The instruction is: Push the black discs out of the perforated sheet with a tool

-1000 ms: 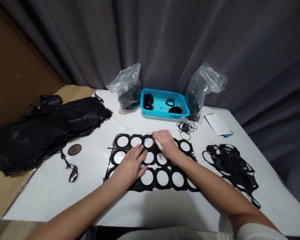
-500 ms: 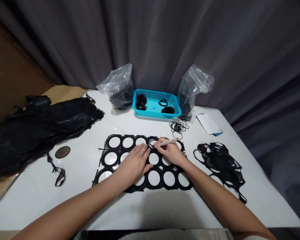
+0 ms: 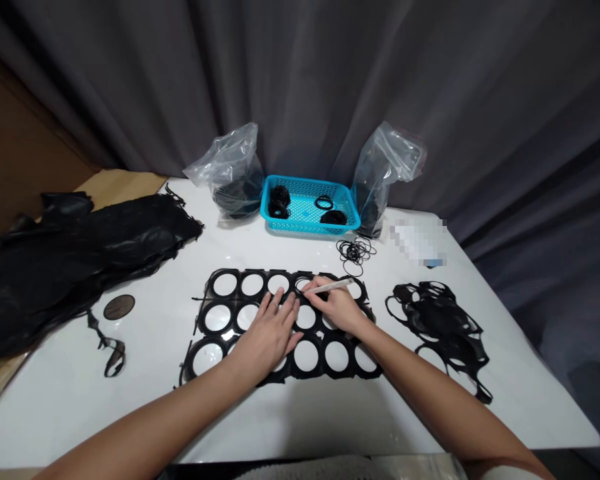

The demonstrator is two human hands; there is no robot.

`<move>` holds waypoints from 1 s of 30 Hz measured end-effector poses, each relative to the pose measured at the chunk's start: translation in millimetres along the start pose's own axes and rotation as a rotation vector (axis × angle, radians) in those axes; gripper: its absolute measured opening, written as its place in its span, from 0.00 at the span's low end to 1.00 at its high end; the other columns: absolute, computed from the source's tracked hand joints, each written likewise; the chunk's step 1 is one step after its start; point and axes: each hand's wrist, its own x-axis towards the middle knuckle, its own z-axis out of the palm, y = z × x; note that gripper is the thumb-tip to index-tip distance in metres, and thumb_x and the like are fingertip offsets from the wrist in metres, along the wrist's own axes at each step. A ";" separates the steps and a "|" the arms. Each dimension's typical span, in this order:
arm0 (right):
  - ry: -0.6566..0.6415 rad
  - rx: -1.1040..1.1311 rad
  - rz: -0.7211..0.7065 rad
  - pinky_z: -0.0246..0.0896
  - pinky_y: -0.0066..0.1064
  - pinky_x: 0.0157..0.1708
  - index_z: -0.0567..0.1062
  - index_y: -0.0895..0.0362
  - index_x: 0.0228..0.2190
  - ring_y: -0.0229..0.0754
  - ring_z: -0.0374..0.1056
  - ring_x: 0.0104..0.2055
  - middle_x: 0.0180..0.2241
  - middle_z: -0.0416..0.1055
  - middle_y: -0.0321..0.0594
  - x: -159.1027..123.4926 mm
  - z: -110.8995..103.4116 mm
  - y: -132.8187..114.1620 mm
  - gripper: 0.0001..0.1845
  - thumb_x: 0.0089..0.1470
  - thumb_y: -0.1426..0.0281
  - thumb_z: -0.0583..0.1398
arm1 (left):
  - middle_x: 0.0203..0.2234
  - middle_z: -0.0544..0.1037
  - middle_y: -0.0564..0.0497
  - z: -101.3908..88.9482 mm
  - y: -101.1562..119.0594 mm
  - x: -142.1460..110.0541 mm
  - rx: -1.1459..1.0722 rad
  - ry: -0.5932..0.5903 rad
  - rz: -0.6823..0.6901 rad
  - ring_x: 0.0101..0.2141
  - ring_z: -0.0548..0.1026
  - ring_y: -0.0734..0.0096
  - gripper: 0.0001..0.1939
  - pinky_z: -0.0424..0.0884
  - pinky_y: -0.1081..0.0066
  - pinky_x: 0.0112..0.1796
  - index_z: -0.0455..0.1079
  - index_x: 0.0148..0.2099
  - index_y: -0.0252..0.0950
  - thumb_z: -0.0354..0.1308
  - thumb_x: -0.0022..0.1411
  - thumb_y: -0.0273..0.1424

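My left hand lies flat with its fingers spread on a black perforated sheet, which has rows of round holes. My right hand grips a slim white pen. Its tip is at a thin ring in the top row of the sheet. My fingers hide part of the sheet's middle holes.
A blue plastic basket holds black rings, between clear bags of black material. Loose thin rings lie nearby. Black cut sheets are heaped at left and right on the white table.
My right hand has come round from over the sheet, and the white pen now shows with its tip at the ring. My left hand stays on the sheet. The view has drifted slightly.
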 end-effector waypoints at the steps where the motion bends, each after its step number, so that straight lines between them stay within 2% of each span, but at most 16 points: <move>1: -0.002 -0.019 -0.015 0.64 0.37 0.44 0.70 0.53 0.29 0.45 0.72 0.41 0.37 0.77 0.39 -0.1 0.1 -0.3 0.08 0.61 0.70 0.58 | 0.64 0.67 0.36 -0.2 0.1 -0.2 0.002 0.000 0.001 0.66 0.60 0.40 0.28 0.59 0.45 0.63 0.63 0.66 0.25 0.52 0.73 0.40; 6: -0.043 -0.152 -0.163 0.63 0.38 0.44 0.71 0.53 0.32 0.45 0.70 0.41 0.36 0.76 0.40 -3.8 1.1 -1.7 0.06 0.63 0.72 0.57 | 0.64 0.67 0.37 -1.3 0.8 -0.9 0.005 0.000 0.002 0.66 0.60 0.41 0.28 0.58 0.46 0.63 0.62 0.66 0.26 0.51 0.73 0.40; 9: -0.059 -0.174 -0.191 0.63 0.39 0.45 0.72 0.53 0.36 0.45 0.70 0.41 0.35 0.76 0.40 -5.9 1.5 -2.3 0.04 0.64 0.73 0.57 | 0.64 0.67 0.37 -1.0 0.9 -1.3 0.005 0.007 0.002 0.66 0.60 0.41 0.28 0.58 0.46 0.63 0.62 0.66 0.25 0.51 0.73 0.40; 16: -0.043 -0.006 -0.055 0.64 0.38 0.47 0.69 0.54 0.27 0.44 0.72 0.44 0.39 0.76 0.41 0.8 -4.5 -1.7 0.10 0.62 0.70 0.58 | 0.63 0.68 0.37 -2.4 0.2 -1.4 0.002 0.015 0.017 0.66 0.59 0.41 0.27 0.58 0.46 0.63 0.63 0.65 0.26 0.50 0.73 0.40; 22: -0.055 0.056 0.010 0.64 0.39 0.50 0.70 0.54 0.27 0.45 0.72 0.46 0.41 0.75 0.41 4.5 -7.0 -1.2 0.10 0.60 0.68 0.60 | 0.63 0.68 0.34 -2.7 -0.4 -1.6 -0.009 0.048 0.061 0.66 0.61 0.50 0.26 0.58 0.56 0.65 0.61 0.65 0.23 0.47 0.74 0.37; 30: -0.045 0.094 0.063 0.63 0.40 0.51 0.71 0.54 0.28 0.45 0.72 0.46 0.41 0.75 0.42 3.4 -6.0 -2.0 0.09 0.60 0.66 0.59 | 0.63 0.67 0.35 -0.3 -0.7 -2.1 -0.039 0.037 0.051 0.65 0.63 0.49 0.26 0.59 0.55 0.63 0.61 0.65 0.24 0.47 0.74 0.36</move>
